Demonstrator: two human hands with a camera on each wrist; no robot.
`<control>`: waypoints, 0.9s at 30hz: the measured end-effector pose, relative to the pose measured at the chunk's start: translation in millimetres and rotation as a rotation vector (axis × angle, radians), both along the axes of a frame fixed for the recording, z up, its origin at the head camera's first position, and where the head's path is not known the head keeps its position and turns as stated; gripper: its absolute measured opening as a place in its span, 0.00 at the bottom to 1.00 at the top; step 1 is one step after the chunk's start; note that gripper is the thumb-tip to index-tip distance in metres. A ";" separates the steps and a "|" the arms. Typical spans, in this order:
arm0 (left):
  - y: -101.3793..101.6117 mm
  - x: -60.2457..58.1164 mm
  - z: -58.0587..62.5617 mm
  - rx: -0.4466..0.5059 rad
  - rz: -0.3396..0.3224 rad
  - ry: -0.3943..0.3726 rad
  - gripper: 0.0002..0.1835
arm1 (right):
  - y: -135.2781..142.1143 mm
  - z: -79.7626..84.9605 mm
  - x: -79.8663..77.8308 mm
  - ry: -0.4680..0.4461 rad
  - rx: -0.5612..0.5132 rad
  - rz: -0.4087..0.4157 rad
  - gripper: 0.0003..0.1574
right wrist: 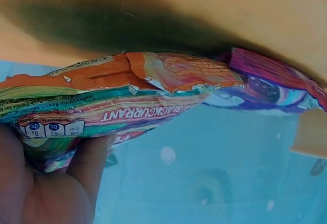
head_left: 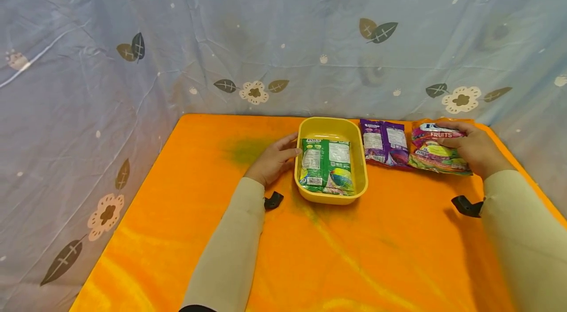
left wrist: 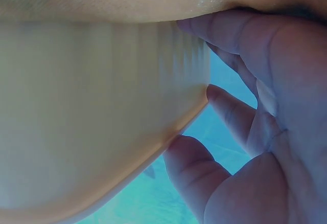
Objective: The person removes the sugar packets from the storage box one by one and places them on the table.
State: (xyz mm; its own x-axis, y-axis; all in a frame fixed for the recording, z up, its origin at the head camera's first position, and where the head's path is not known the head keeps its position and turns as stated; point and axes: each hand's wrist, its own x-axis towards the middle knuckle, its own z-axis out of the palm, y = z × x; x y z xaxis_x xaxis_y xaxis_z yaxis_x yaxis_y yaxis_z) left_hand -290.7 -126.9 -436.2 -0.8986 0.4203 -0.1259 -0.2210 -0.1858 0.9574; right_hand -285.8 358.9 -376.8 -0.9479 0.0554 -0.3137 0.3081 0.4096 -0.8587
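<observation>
A yellow plastic tub [head_left: 362,189] sits toward the back of the orange table, and a green candy bag [head_left: 328,169] lies flat inside it. My left hand [head_left: 275,158] is against the tub's left side. In the left wrist view its fingertips [left wrist: 185,150] meet the tub's pale wall and rim, fingers loosely extended. At the back right, my right hand [head_left: 477,148] pinches an orange-edged fruit candy bag [head_left: 436,147]. The right wrist view shows that bag [right wrist: 143,98] edge-on above the thumb and palm. A purple candy bag [head_left: 384,142] lies between it and the tub.
A printed curtain [head_left: 310,46] hangs right behind the table's back edge and along both sides. Orange cloth [head_left: 354,263] covers the table. A black wrist mount [head_left: 467,206] juts inward from the right sleeve, another [head_left: 273,201] from the left.
</observation>
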 end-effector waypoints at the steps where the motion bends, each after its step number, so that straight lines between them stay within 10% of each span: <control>1: 0.1 0.0 0.4 0.000 -0.001 0.000 0.31 | 1.1 -0.5 -1.1 -0.001 0.008 0.004 0.40; 27: 2.4 -2.1 -1.5 0.010 0.011 0.003 0.30 | 16.5 -28.7 -11.0 0.120 0.443 0.137 0.49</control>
